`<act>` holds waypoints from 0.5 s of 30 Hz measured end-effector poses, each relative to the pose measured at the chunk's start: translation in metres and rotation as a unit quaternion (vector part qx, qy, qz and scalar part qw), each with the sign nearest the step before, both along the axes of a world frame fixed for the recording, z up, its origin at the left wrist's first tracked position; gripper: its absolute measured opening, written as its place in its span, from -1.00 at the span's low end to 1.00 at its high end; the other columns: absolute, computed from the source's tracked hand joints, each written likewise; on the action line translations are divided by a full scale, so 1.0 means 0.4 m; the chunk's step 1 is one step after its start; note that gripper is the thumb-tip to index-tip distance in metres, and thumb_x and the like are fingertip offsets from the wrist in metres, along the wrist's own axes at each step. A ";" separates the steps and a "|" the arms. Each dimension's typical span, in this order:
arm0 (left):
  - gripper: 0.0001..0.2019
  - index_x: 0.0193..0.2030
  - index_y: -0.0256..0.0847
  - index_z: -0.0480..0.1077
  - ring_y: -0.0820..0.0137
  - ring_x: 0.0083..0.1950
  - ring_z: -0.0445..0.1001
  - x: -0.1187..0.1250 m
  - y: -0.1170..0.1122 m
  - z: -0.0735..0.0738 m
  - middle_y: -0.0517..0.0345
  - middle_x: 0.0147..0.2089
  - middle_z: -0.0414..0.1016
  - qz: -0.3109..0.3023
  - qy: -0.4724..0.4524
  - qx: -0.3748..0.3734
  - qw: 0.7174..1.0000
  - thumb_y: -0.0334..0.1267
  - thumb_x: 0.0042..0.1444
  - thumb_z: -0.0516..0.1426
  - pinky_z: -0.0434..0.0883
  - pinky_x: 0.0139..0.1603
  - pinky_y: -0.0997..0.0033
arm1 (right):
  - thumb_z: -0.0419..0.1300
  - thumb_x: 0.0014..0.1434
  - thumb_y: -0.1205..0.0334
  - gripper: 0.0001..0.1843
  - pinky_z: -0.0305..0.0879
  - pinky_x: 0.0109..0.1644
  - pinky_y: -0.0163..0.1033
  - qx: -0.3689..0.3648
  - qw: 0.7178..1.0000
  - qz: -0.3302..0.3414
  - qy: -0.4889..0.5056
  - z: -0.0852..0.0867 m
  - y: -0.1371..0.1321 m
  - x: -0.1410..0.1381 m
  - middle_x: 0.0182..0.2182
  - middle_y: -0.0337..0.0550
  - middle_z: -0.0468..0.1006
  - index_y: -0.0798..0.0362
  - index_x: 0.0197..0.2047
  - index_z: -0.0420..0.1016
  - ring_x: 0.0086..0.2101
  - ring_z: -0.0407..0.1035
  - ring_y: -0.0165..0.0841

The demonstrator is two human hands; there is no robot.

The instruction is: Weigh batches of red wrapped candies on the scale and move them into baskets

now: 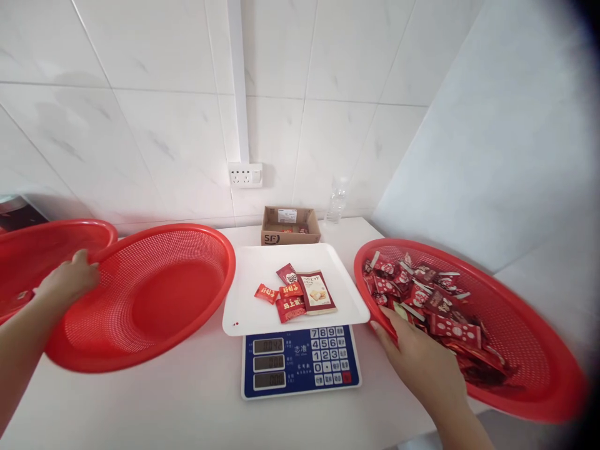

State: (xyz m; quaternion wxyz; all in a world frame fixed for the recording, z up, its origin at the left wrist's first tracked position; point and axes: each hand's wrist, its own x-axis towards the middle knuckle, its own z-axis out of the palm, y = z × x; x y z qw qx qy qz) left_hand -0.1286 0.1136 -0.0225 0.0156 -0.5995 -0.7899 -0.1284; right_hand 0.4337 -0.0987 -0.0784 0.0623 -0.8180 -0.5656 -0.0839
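My left hand (70, 278) grips the far-left rim of an empty red mesh basket (154, 294), which is tilted up toward me. My right hand (417, 356) rests on the near-left rim of another red basket (515, 350) filled with several red snack packets (435, 300), fingers curled over the edge. Between them stands a blue electronic scale (300, 362) carrying a white tray (253, 312). On the tray lie several small red packets (285, 300) and one larger snack pouch (316, 290).
A third red basket (42, 244) sits behind my left hand at the far left. A small open cardboard box (290, 226) and a clear plastic bottle (335, 201) stand at the tiled wall. A wall socket (246, 175) hangs above.
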 end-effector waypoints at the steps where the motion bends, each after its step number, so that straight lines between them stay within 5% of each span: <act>1: -0.29 0.26 -0.64 0.05 -0.34 0.19 0.22 0.031 -0.006 0.013 -0.67 0.20 0.14 0.013 -0.004 -0.004 1.000 0.02 0.18 -0.10 0.25 -0.07 -0.37 | -0.13 0.30 -0.01 -0.49 0.43 -0.41 -0.14 0.003 1.000 0.000 0.000 -0.001 0.001 0.000 -0.21 0.01 0.65 0.02 0.08 0.48 -0.32 0.55 -0.15; 3: -0.33 0.33 -0.50 -0.04 -0.30 0.34 0.00 0.112 -0.030 0.040 -0.55 0.36 -0.07 0.003 -0.011 0.010 1.000 0.00 0.23 -0.16 0.14 0.10 -0.39 | -0.14 0.31 -0.01 -0.48 0.43 -0.41 -0.14 0.011 1.000 -0.001 -0.002 -0.004 0.002 0.000 -0.20 0.02 0.65 0.02 0.07 0.49 -0.33 0.55 -0.16; 4: -0.37 0.33 -0.47 -0.02 -0.19 0.37 -0.02 0.162 -0.048 0.051 -0.46 0.37 -0.04 -0.059 -0.014 0.035 0.998 -0.03 0.25 -0.18 0.12 0.19 -0.29 | -0.14 0.31 -0.01 -0.48 0.43 -0.41 -0.15 0.012 1.000 -0.001 -0.003 -0.006 0.003 0.000 -0.19 0.02 0.64 0.02 0.07 0.49 -0.33 0.55 -0.17; 6: -0.49 0.31 -0.19 0.07 0.18 0.31 0.19 0.276 -0.097 0.064 -0.05 0.32 0.20 -0.126 -0.025 0.051 0.990 -0.07 0.28 -0.20 0.20 0.26 0.08 | -0.14 0.30 -0.02 -0.48 0.44 -0.38 -0.15 0.009 1.000 -0.003 -0.001 -0.009 0.004 0.001 -0.14 0.02 0.63 0.01 0.07 0.49 -0.31 0.55 -0.17; 8: -0.56 0.21 -0.04 0.22 0.24 0.19 0.35 0.393 -0.151 0.059 0.13 0.22 0.37 -0.240 -0.068 -0.012 0.968 -0.02 0.26 -0.14 0.33 0.17 0.18 | -0.15 0.30 -0.03 -0.47 0.45 -0.35 -0.14 0.000 1.000 -0.007 0.005 -0.010 0.005 0.002 -0.09 0.02 0.61 0.00 0.09 0.47 -0.27 0.55 -0.17; 11: -0.60 0.19 -0.07 0.28 0.27 0.27 0.30 0.540 -0.213 0.023 0.14 0.28 0.32 -0.440 -0.065 -0.111 0.889 -0.14 0.26 -0.09 0.27 0.26 0.23 | -0.16 0.30 -0.04 -0.47 0.46 -0.33 -0.11 -0.011 1.000 -0.012 0.014 -0.008 0.004 0.002 -0.08 0.01 0.61 0.00 0.10 0.46 -0.24 0.55 -0.14; 15: -0.55 0.26 -0.13 0.20 0.27 0.38 0.14 0.652 -0.226 -0.033 0.04 0.35 0.23 -0.538 0.001 -0.135 0.832 -0.33 0.24 -0.09 0.19 0.34 0.20 | -0.15 0.31 -0.02 -0.48 0.46 -0.32 -0.12 -0.013 1.000 -0.009 0.009 -0.003 0.002 -0.001 -0.09 0.01 0.61 0.01 0.11 0.46 -0.23 0.55 -0.14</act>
